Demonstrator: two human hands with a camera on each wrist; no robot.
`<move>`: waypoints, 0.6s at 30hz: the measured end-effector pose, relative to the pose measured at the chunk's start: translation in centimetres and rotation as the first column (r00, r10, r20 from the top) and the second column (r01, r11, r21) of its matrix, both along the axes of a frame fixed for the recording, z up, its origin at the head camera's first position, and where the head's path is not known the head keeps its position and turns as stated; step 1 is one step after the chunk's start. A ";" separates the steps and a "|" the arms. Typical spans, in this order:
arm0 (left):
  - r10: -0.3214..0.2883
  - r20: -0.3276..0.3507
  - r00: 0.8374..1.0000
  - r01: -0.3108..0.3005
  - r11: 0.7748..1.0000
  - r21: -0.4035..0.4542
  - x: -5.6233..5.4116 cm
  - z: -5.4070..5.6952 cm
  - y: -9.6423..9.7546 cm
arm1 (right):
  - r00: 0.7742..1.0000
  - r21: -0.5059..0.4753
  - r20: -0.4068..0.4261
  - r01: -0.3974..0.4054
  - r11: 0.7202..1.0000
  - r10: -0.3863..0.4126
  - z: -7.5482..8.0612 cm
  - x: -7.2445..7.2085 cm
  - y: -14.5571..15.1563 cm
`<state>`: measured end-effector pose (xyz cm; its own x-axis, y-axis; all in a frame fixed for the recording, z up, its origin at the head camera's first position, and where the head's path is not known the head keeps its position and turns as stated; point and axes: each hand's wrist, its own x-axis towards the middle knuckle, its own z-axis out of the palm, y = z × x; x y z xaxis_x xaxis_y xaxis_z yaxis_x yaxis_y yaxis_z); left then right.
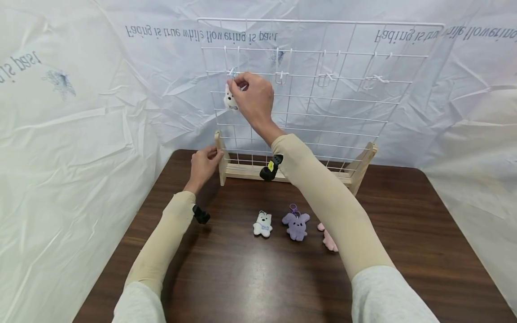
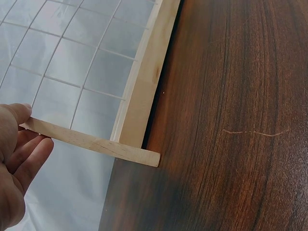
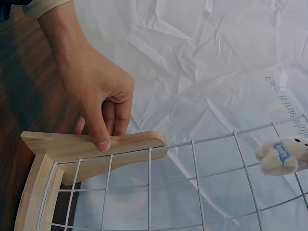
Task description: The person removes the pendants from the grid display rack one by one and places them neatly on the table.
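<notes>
My right hand (image 1: pixel 255 96) is raised at the upper left of the white wire grid (image 1: pixel 337 96). Its thumb and forefinger pinch the top of a white plush keychain (image 1: pixel 230 98), close to a hook (image 1: pixel 231 72); the fingers partly cover the plush. In the right wrist view this plush (image 3: pixel 281 156) shows a blue bow. Lower down, my left hand (image 1: pixel 205 165) grips the left wooden upright (image 2: pixel 91 143) of the grid's stand, thumb on one side and fingers on the other. That same left hand (image 3: pixel 96 96) also appears in the right wrist view.
On the dark wooden table (image 1: pixel 226 269) lie another white plush keychain (image 1: pixel 263 224), a purple one (image 1: pixel 296 227) and a pink one (image 1: pixel 330 241), partly behind the right sleeve. More white hooks (image 1: pixel 376 78) hang along the grid. Crinkled white sheeting (image 1: pixel 89 148) surrounds the table.
</notes>
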<state>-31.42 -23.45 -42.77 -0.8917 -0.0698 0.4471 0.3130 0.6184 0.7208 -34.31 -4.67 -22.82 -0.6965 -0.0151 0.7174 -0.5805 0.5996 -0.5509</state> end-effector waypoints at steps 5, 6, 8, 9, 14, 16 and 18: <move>0.007 0.005 1.000 -0.007 1.000 -0.005 0.1 0.1 0.0 | 0.999 -0.015 -0.048 -0.016 1.000 0.015 -0.1 0.2 0.2; 0.007 0.006 1.000 -0.007 1.000 -0.006 0.1 0.2 0.0 | 0.998 -0.017 -0.052 -0.018 1.000 0.017 -0.1 0.2 0.2; 0.008 0.008 1.000 -0.008 1.000 -0.008 0.1 0.2 0.0 | 0.998 -0.022 -0.061 -0.025 0.999 0.023 0.0 0.3 0.3; 0.006 0.008 1.000 -0.006 1.000 -0.010 0.1 0.2 0.0 | 0.998 -0.027 -0.062 -0.029 0.999 0.027 0.0 0.4 0.3; -0.001 0.007 1.000 0.001 1.000 -0.008 0.2 0.2 0.0 | 0.997 -0.035 -0.073 -0.038 0.999 0.035 0.2 0.7 0.5; 0.001 0.008 1.000 -0.001 1.000 -0.010 0.2 0.2 0.0 | 0.996 -0.031 -0.080 -0.039 0.999 0.037 0.2 0.7 0.6; 0.003 0.006 1.000 -0.003 1.000 -0.011 0.2 0.2 0.0 | 0.995 -0.028 -0.086 -0.047 0.999 0.044 0.2 0.9 0.7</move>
